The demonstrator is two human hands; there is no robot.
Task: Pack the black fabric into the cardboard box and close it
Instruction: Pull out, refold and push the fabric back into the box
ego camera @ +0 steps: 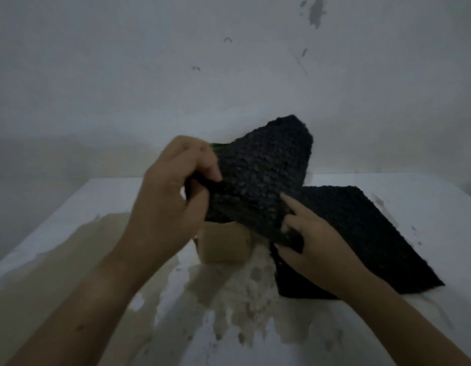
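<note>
A piece of bumpy black fabric [266, 170] is held up above the table, its far corner pointing upward. My left hand [173, 186] pinches its left edge between thumb and fingers. My right hand [313, 244] grips its lower right edge, with the index finger lying across the cloth. A small cardboard box [224, 244] stands on the table right under the lifted fabric, partly hidden by it and by my left hand. A second flat sheet of black fabric [361, 239] lies on the table to the right, under my right hand.
The white table [440, 212] has worn, brownish patches [245, 294] of peeled surface in front of the box. A pale scuffed wall [229, 75] rises directly behind the table's back edge.
</note>
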